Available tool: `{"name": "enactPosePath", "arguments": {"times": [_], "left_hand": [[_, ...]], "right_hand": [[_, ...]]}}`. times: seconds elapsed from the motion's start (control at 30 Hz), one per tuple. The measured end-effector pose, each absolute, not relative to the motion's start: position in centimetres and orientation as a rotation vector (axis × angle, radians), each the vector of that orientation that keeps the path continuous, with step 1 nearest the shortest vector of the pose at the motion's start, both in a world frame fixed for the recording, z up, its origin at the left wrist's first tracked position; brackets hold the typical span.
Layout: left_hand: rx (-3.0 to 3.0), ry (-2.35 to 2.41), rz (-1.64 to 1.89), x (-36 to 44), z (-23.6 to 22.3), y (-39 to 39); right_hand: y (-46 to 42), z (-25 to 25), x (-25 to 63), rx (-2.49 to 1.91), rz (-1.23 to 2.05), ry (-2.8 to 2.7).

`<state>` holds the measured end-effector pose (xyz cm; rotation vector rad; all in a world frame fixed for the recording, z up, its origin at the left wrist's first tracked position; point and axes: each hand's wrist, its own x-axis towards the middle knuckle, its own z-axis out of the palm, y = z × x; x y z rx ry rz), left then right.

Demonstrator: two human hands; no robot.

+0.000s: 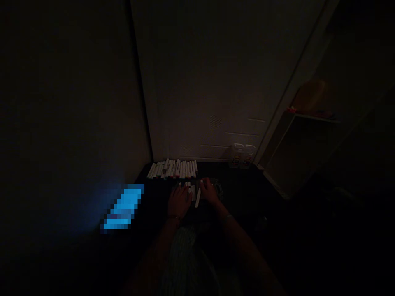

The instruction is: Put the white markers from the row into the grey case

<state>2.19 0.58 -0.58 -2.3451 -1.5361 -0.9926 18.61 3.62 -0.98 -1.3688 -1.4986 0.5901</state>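
Pinching a white marker-like stick [198, 200]: right hand [210, 192] | left hand [179, 202] over white pieces [189, 184], grasp unclear | risk: dimness may cause fumbling, dropping the stick

row of markers [177, 169] was mostly white — with tiny red and green bits at the ends, held pen [198, 198] was whitish too, tabletop [242, 187] looked basically black, screen [125, 207] was super bright blue — wall patch [215, 121] had stripes
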Motion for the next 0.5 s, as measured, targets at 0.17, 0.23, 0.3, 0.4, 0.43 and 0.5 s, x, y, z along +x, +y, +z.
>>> {"name": "enactPosePath", "arguments": {"times": [0.17, 0.23, 0.3, 0.4, 0.43, 0.5], "left_hand": [[-2.416, -1.5, -0.981, 2.3, 0.8, -0.2], [-2.467, -1.472, -0.956, 2.3, 1.3, -0.6], [-2.503, -1.451, -0.927, 2.3, 1.5, -0.9], [-2.525, -1.424, -0.891, 2.2, 1.6, -1.2], [-2.541, -1.403, -0.877, 2.2, 1.6, -1.3], [-2.589, -1.344, -0.852, 2.2, 1.6, -1.4]], "right_hand": [[3.5, -0.7, 18.6, -1.359, 0.593, -1.518], [3.4, -0.7, 18.6, -1.356, 0.578, -1.513], [3.3, -0.6, 18.6, -1.356, 0.566, -1.5], [3.3, -0.5, 18.6, -1.329, 0.573, -1.484], [3.3, -0.5, 18.5, -1.312, 0.582, -1.479], [3.4, -0.4, 18.5, -1.285, 0.606, -1.46]]}}
